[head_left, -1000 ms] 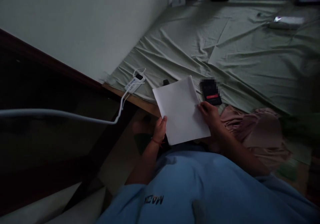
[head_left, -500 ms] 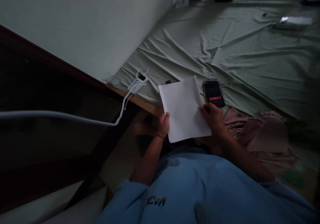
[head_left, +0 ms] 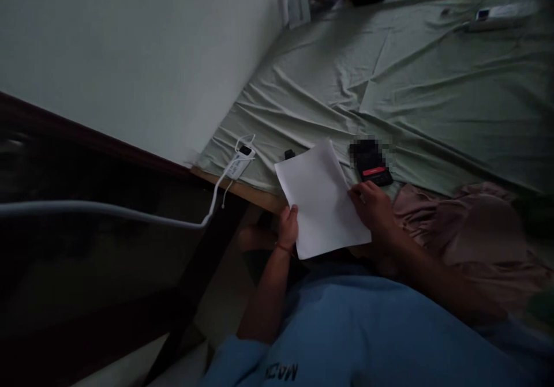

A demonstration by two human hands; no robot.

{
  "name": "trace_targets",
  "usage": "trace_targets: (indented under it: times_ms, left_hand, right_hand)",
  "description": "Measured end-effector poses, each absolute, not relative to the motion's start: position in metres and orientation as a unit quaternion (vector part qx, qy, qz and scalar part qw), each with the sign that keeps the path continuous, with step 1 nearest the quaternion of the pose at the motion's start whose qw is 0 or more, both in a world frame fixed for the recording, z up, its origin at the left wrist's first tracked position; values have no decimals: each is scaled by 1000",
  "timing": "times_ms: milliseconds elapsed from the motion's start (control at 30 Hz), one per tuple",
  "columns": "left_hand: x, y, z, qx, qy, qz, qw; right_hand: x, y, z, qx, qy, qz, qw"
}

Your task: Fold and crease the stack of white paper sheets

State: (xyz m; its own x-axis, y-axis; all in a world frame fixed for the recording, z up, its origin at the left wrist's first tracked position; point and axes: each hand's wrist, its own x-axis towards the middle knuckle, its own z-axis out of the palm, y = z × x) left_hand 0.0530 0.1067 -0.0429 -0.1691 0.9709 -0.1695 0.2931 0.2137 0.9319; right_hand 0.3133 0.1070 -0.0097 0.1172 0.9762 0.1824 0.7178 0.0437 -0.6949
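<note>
A blank white sheet of paper [head_left: 324, 202] is held up over my lap, slightly tilted, its far edge above the bed's edge. My left hand [head_left: 288, 225] grips its left side, thumb on top and the other fingers hidden beneath. On the right side my right hand [head_left: 367, 199] pinches the paper's edge between thumb and fingers. Whether it is one sheet or several, I cannot tell. Just beyond my right hand lies a dark phone [head_left: 372, 165] with a red bar on its screen, part of it blurred out.
A white power strip [head_left: 240, 165] with a thick white cable [head_left: 130, 214] sits at the corner of the bed [head_left: 311, 87]. A small black object [head_left: 289, 154] lies behind the paper. Pinkish cloth [head_left: 471, 220] is bunched at the right. A white device [head_left: 500, 17] rests farther back.
The view has turned slightly, so the bed and wall have shifted in the frame. Both hands still hold the paper; its right far corner sits a little lower and more curved.
</note>
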Motion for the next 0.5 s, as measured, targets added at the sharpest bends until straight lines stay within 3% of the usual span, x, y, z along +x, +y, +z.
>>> trace_targets:
  times_ms: [167, 333, 500]
  left_hand:
    - [51, 107, -42, 507, 671, 370, 393]
    - [54, 107, -36, 535, 662, 367, 375]
    - [54, 109, -35, 556, 669, 359, 337]
  right_hand:
    - [311, 105, -13, -679, -640, 168, 319]
    - [314, 108, -13, -603, -658, 150, 427]
    - [321, 107, -1, -455, -644, 337, 515]
